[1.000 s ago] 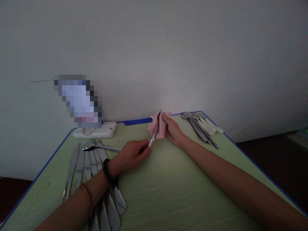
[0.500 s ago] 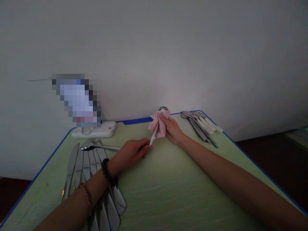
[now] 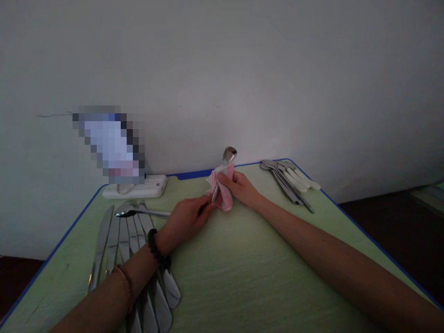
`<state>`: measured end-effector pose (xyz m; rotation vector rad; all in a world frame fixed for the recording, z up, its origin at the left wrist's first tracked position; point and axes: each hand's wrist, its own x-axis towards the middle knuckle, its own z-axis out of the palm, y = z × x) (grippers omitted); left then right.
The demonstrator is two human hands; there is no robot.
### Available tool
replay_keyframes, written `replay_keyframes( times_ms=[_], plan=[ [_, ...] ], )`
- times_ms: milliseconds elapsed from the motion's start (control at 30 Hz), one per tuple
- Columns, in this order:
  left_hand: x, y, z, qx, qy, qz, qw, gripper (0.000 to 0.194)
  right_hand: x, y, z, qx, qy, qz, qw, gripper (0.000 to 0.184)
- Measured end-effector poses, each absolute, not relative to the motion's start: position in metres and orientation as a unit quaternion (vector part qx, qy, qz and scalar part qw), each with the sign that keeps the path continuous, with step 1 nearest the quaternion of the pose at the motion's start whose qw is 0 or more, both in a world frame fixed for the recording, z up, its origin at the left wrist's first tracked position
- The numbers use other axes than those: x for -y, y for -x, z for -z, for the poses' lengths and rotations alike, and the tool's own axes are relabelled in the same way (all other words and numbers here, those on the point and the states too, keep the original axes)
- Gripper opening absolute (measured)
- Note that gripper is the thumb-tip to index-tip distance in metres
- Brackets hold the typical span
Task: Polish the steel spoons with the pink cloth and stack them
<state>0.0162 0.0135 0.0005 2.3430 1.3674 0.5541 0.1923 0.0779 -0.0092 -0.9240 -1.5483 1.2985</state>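
Observation:
A shiny metal spoon (image 3: 229,155) is held tilted over the far part of the table, its bowl pointing up and away. My left hand (image 3: 190,213) is closed around the end of its handle. My right hand (image 3: 241,187) pinches a pink and white cloth (image 3: 224,199) wrapped about the handle below the bowl. The cloth hides most of the handle. Under and beside my left forearm lie several metal knives (image 3: 100,245) in a fanned row. Another spoon (image 3: 126,211) rests across their far ends.
At the table's (image 3: 263,268) far right corner lies a pile of spoons (image 3: 282,182) and white-handled cutlery (image 3: 298,178). A blurred-out phone (image 3: 109,143) leans above a white power bank-like block (image 3: 149,186) at the back left. A grey wall (image 3: 277,83) rises behind the table.
My right hand and the cloth have slid down the handle toward my left hand, so more of the spoon's bowl and neck shows. My left hand has shifted slightly left.

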Motion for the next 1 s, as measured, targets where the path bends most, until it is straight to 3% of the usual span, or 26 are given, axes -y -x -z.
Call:
replay_keyframes(
  times_ms=[133, 367, 500, 633, 1000],
  plan=[
    [-0.014, -0.016, 0.0, -0.499, -0.824, -0.2, 0.178, 0.027, -0.078, -0.191, 0.011, 0.645, 0.385, -0.499, 0.433, 0.04],
    [-0.02, -0.014, -0.001, -0.522, -0.764, -0.288, 0.248, 0.026, -0.079, -0.187, 0.013, 0.588, 0.385, -0.519, 0.486, 0.035],
    [-0.024, -0.012, 0.003, -0.514, -0.682, -0.379, 0.356, 0.023, -0.074, -0.188, 0.009, 0.654, 0.371, -0.496, 0.435, 0.03],
    [-0.028, -0.011, 0.006, -0.484, -0.601, -0.452, 0.448, 0.036, -0.068, -0.189, 0.005, 0.716, 0.335, -0.49, 0.368, 0.026],
    [-0.027, -0.01, 0.0, -0.435, -0.615, -0.479, 0.45, 0.058, -0.064, -0.195, -0.005, 0.629, 0.26, -0.672, 0.292, 0.032]
  ],
)
